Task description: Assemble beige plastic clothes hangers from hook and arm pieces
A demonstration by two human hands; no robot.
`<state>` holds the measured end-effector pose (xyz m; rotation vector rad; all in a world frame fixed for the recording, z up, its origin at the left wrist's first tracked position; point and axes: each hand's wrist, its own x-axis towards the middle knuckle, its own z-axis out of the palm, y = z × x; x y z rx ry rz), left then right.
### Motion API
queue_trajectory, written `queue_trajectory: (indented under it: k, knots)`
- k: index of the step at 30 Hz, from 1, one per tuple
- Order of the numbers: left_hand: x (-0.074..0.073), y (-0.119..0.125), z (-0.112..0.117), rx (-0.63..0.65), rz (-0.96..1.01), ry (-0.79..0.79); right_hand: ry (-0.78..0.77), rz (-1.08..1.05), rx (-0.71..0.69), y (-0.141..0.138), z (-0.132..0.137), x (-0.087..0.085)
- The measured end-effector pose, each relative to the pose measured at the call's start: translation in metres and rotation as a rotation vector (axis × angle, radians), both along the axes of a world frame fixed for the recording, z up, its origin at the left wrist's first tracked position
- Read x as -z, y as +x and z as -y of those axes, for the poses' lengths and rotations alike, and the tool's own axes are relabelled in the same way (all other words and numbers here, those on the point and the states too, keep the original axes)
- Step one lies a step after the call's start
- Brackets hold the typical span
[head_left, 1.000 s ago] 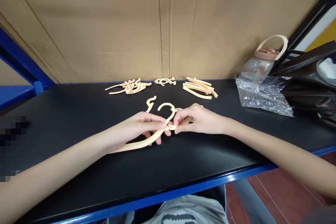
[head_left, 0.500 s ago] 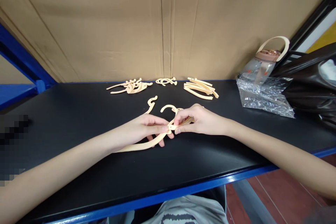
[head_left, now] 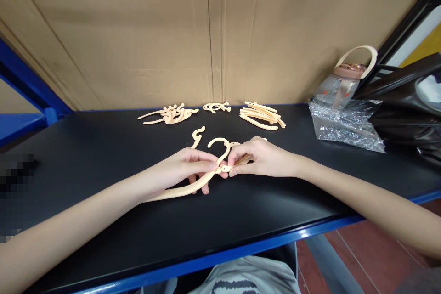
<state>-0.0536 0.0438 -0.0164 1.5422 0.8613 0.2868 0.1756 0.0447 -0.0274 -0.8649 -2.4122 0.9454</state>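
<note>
One hanger arm (head_left: 186, 190) and its hook (head_left: 228, 149) sit in the left hand's (head_left: 193, 161) grasp above a black table (head_left: 241, 213), while the right hand (head_left: 255, 157) pinches a second arm (head_left: 226, 168) just beside them; dark print (head_left: 236, 285) on the gray shirt (head_left: 257, 266) is unreadable.

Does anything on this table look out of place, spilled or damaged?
No clear damage or spill shows. One curved piece lies just beyond the left hand, apart from the pile behind it. The plastic bag by the bottle looks crumpled, and the bottle seems to lean, perhaps from lens distortion.
</note>
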Motion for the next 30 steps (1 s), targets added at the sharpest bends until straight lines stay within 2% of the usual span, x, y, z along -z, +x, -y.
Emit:
queue_trajectory:
  k: [8,20,30]
  knots:
    - [0.0000,-0.0001,0.0005,-0.014,0.001,-0.021,-0.082,-0.052,-0.034,0.0006,-0.0004,0.0008]
    - [0.0025,-0.0023,0.0001,0.001,0.004,-0.016,-0.032,-0.030,-0.029,-0.0001,0.0010,-0.0009]
    - [-0.0011,0.0001,0.0018,0.009,-0.032,0.011,0.001,-0.008,-0.002,-0.0002,0.0015,0.0006]
